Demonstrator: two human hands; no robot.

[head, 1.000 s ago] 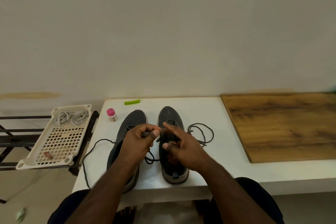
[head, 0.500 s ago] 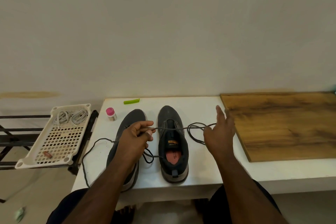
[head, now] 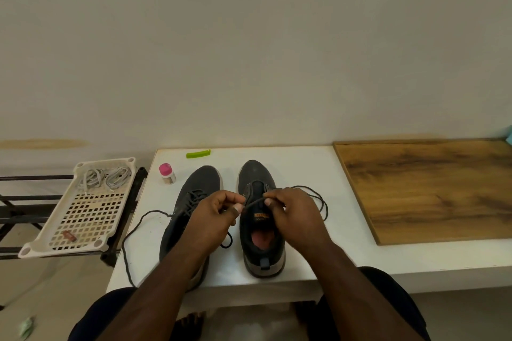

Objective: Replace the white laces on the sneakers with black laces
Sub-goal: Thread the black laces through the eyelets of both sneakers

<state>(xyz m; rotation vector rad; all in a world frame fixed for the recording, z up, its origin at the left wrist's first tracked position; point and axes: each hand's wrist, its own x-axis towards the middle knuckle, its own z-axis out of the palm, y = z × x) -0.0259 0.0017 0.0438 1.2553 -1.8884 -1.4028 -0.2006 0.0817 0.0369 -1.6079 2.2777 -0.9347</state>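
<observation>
Both hands meet over the right sneaker (head: 260,219), each pinching the same black lace (head: 253,203): the left hand (head: 213,219) has it between thumb and forefinger, fingers curled, and the right hand (head: 293,216) nips it at the fingertips just across the shoe's tongue. A short taut stretch of lace runs between the two hands, while the rest loops loosely on the tabletop to the right of that shoe.

Biggest on the white table (head: 304,163) is a wooden board (head: 432,188) covering its right end. The two dark grey sneakers stand side by side near the front edge, toes toward the wall. The left sneaker (head: 194,191) is partly under the left forearm and already has a black lace crossed through its upper eyelets; its free end (head: 133,230) trails in a long curve toward the left edge.

Off the left edge, a white perforated tray (head: 83,216) sits on a dark rack (head: 33,199), with coiled white laces (head: 105,177) at its far end. Near the back left corner of the tabletop stand a small pink-capped bottle (head: 167,173) and a green clip (head: 198,153).
</observation>
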